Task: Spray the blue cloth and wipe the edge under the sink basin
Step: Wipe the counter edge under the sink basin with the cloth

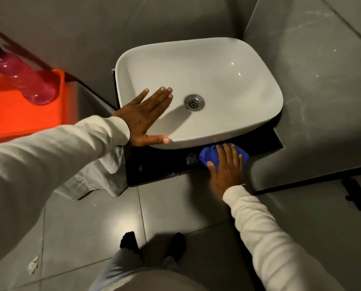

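Closest in, the right hand (pixel 225 171) is pressed flat on the blue cloth (pixel 209 154), fingers (pixel 228 152) spread over it, not pinching, just pinning it down on the black counter (pixel 154 164) right where the front lip of the sink basin (pixel 196 85) overhangs. The cloth is bunched into a soft wad, partly tucked under that lip. It looks light and floppy, so I'd guess it'll mould into the gap easily but also slide out from under the palm if pressure drops. Best hold is probably what's happening here: palm on top, fingertips steering the front edge into the shadowed strip.

A bit further in, the left hand (pixel 146 116) is open and flat on the basin's near-left rim, thumb along the edge, holding nothing, looks like bracing.

Off to the far left there's a pink spray bottle (pixel 24 78) standing in an orange tub (pixel 18 118), well apart from both hands.
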The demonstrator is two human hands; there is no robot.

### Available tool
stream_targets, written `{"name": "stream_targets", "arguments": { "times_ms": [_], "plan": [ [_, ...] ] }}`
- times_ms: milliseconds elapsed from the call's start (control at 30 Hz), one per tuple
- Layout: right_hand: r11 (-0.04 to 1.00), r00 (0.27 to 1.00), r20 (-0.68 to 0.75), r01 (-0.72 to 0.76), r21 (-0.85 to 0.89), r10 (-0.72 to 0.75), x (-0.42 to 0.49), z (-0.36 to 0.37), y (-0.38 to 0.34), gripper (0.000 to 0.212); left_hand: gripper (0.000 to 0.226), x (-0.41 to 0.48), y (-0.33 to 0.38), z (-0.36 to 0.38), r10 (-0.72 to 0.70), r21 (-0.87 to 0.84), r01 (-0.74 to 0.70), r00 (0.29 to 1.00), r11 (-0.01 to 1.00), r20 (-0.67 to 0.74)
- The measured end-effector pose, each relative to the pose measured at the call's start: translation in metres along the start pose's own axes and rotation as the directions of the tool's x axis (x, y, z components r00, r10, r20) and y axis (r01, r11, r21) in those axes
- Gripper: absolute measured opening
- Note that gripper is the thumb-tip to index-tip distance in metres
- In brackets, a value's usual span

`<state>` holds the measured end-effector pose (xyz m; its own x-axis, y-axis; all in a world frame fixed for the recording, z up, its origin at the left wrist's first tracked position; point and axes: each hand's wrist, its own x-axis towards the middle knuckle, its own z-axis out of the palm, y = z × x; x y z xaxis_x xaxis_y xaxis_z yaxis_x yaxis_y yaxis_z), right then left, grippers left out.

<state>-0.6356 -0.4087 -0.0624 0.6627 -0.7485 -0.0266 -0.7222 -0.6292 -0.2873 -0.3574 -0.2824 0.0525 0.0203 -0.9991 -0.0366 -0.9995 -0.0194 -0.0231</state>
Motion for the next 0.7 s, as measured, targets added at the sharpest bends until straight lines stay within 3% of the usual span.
{"name": "stream_targets", "arguments": {
  "times_ms": [133, 367, 700],
  "plan": [
    [0.946, 0.951, -0.059, -0.294, 0.134, 0.304, -0.001, 0.015, -0.057, 0.058, 0.106, 0.002, -0.012, 0.001, 0.048, -0.013, -0.049, 0.999, 0.999, -0.016],
    [0.967, 0.969, -0.032, -0.242, 0.075, 0.245, -0.033, 0.042, -0.130, 0.058, 0.104, 0.007, -0.042, 0.004, 0.211, -0.046, -0.214, 0.976, 0.976, -0.061],
    [0.919, 0.928, -0.024, -0.363, 0.157, 0.371, -0.053, 0.057, -0.229, 0.057, 0.100, 0.010, -0.056, 0.007, 0.355, -0.053, -0.362, 0.929, 0.931, -0.108]
  ]
}}
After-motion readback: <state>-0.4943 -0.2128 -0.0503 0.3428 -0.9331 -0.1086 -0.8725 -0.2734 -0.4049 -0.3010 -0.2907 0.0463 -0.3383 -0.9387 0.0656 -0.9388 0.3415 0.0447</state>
